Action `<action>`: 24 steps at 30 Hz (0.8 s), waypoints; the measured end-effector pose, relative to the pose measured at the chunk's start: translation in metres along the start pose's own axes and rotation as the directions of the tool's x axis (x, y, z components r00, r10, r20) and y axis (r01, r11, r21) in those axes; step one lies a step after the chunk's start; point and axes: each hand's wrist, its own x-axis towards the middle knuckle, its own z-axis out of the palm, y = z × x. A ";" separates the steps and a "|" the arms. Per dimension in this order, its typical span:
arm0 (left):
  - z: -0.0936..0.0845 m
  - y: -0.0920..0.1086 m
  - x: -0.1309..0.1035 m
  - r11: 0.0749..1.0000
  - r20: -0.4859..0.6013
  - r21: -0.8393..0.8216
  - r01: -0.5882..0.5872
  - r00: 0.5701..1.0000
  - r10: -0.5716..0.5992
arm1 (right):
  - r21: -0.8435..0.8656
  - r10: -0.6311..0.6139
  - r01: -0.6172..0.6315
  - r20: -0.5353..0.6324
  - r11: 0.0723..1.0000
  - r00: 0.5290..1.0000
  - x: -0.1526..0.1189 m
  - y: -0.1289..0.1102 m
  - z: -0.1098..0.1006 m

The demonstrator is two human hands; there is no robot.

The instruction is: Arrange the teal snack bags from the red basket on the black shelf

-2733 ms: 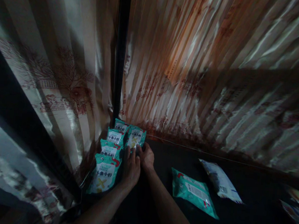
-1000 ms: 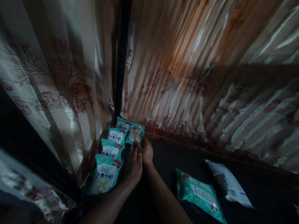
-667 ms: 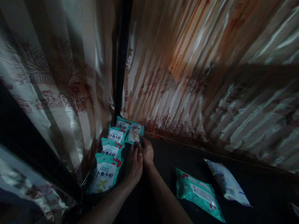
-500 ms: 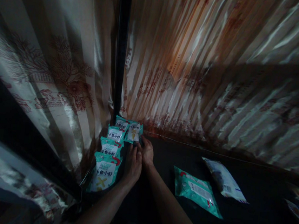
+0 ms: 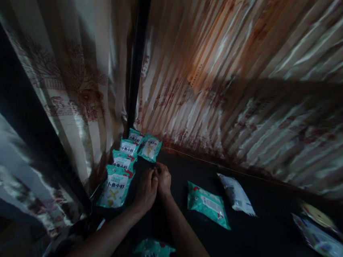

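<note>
My left hand (image 5: 148,189) and my right hand (image 5: 163,178) are close together over the black surface, fingertips meeting. Both have curled fingers; whether anything small is between them is hidden. Just beyond them lies a teal snack packet (image 5: 150,148), apart from my fingers. To its left, several similar teal packets overlap in a row, the nearest one (image 5: 115,187) showing its whole front. Another teal packet (image 5: 209,205) lies to the right of my right forearm, and one more (image 5: 151,256) sits between my forearms at the bottom edge.
A white and blue packet (image 5: 238,194) lies right of centre, with more packets (image 5: 324,244) at the far right. Patterned curtains (image 5: 210,108) hang behind and at the left. A dark post (image 5: 138,60) stands at the corner.
Both hands have drawn back from the teal packet at the end, which now lies uncovered. The view has shifted, bringing more of the right-hand packets and the bottom packet into sight.
</note>
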 end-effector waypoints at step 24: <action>-0.027 0.006 -0.105 0.971 0.110 0.028 -0.238 0.966 0.234 | 0.173 -0.035 0.029 0.030 0.985 0.999 -0.108 -0.003 -0.040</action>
